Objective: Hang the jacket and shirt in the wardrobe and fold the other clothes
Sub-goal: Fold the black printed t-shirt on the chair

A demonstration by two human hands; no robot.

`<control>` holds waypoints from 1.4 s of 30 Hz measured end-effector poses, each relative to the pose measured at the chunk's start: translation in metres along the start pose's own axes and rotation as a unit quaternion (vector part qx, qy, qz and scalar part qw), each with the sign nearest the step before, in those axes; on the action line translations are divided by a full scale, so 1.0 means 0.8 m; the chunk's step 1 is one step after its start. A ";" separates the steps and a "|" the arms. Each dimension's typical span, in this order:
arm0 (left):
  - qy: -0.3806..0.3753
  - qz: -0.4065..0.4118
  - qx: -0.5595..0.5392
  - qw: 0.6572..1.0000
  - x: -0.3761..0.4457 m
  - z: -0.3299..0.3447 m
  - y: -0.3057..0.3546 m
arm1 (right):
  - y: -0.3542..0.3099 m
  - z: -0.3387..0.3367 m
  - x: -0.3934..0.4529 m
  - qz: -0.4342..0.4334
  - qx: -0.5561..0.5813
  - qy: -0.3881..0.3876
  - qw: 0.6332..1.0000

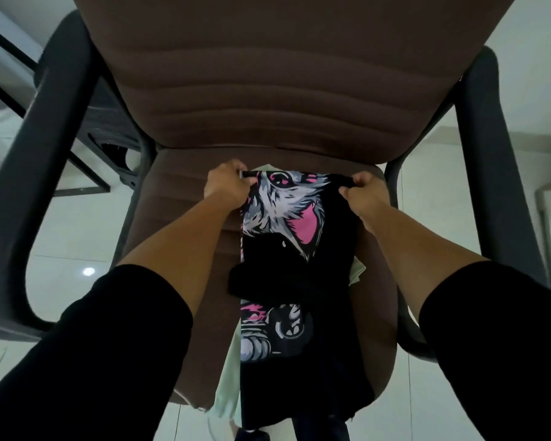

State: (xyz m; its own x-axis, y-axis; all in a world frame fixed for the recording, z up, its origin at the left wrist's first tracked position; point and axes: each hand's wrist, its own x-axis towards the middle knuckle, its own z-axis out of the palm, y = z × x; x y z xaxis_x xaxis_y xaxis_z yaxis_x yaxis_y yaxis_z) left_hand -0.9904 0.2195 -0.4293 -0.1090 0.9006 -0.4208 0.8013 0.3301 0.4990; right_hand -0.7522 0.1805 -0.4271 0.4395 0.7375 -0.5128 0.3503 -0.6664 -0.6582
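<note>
— Where is the garment right now?

— A black T-shirt (303, 281) with a grey, white and pink animal print lies lengthwise on the seat of a brown office chair (268, 74), folded into a long narrow strip. Its far edge sits near the backrest and its near end hangs over the front lip of the seat.

— And the hands?

— Both grip that far edge. The left hand (226, 186) is clenched on the left corner of the fabric, fingers curled under and thumb on top. The right hand (361, 194) is clenched on the right corner in the same way. The edge is stretched taut between them, slightly lifted off the seat.

— Anything under the shirt?

— Yes, a pale mint-green garment (228, 386) lies beneath it. It peeks out at the far edge between the hands, at the right side by the right forearm, and along the lower left, where it trails off the front of the seat.

— What does the print look like from here?

— An open pink mouth and pale fur in the upper half, then a black fold crossing the middle, then more grey and pink shapes below it.

— And around the chair?

— Dark grey armrests on both sides and a glossy white tiled floor (70, 249). The person wears black sleeves pushed up past the forearms.
</note>
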 end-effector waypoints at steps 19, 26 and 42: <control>-0.204 0.166 -0.036 0.964 -0.160 -0.115 -0.018 | -0.009 -0.090 -0.200 -0.133 -0.134 0.003 0.982; -0.415 -0.002 0.089 0.905 -0.227 -0.036 -0.072 | 0.109 -0.073 -0.248 -0.001 -0.264 -0.149 0.953; -0.149 -0.184 -0.272 0.933 -0.208 0.086 -0.108 | 0.161 -0.004 -0.215 0.096 0.055 -0.151 0.982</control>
State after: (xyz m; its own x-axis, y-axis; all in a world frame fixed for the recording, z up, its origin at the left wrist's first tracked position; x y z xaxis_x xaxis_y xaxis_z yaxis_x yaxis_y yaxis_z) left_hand -1.0011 0.0217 -0.4543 -0.0850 0.6062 -0.7907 0.3166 0.7689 0.5555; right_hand -0.7802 -0.0325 -0.4215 0.2181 0.6091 -0.7625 0.1867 -0.7929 -0.5800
